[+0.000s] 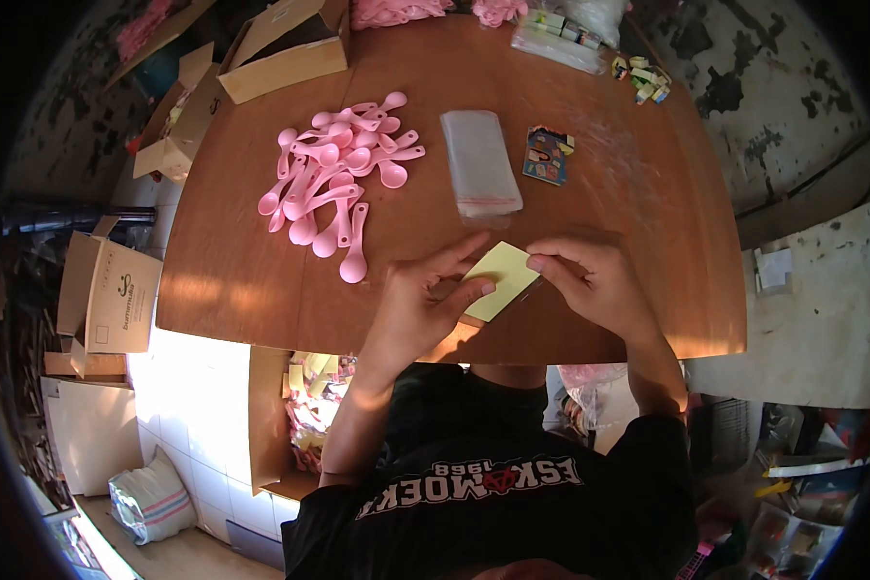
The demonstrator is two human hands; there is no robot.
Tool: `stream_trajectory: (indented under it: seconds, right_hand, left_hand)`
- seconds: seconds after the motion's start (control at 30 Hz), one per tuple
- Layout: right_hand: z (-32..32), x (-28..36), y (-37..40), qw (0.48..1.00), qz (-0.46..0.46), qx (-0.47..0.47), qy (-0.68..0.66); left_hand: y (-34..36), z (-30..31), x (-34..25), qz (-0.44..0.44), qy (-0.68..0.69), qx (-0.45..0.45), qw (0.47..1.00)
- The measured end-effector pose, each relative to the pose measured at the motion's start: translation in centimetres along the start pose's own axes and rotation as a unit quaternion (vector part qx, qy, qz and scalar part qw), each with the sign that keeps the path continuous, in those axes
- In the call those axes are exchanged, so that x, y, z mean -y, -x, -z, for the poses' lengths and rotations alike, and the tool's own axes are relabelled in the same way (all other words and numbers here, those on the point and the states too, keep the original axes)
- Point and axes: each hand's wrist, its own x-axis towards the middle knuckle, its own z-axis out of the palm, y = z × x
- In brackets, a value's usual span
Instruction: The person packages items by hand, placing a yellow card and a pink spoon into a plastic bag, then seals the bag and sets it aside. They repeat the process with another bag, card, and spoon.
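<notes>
Both of my hands hold a pale yellow card [498,277] just above the near edge of the brown wooden table [638,193]. My left hand [420,300] pinches its left side, with fingers spread over it. My right hand [590,280] grips its right end, where a thin clear sleeve seems to lie around the card. A stack of clear plastic bags [479,162] lies just beyond my hands. A pile of several pink plastic spoons [336,179] lies to the left of that stack.
A small stack of colourful printed cards [548,155] lies right of the bags. More small packets [643,77] and pink items [396,10] sit at the far edge. Open cardboard boxes [285,48] stand at the far left, another box [304,396] below the table.
</notes>
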Motion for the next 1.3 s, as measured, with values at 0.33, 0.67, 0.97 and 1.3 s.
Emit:
stream_trajectory:
  seconds: [0.33,0.67,0.97,1.3]
  right_hand:
    - [-0.3,0.0,-0.3,0.997,-0.013,-0.018,-0.071]
    - [-1.4,-1.3,-0.1,0.984,0.069,0.129,-0.100]
    - [-1.6,1.4,-2.4,0.966,0.017,0.259,0.008]
    - [-8.3,-0.4,-12.3,0.996,0.074,0.036,0.025]
  left_hand:
    - [-0.3,-0.3,1.0,-0.036,0.085,-0.021,0.995]
    - [0.6,-0.6,-0.3,-0.037,-0.084,-0.027,0.995]
    - [1.7,-0.1,-2.0,-0.137,-0.086,-0.059,0.985]
    - [4.6,4.3,1.3,-0.020,-0.086,-0.215,0.973]
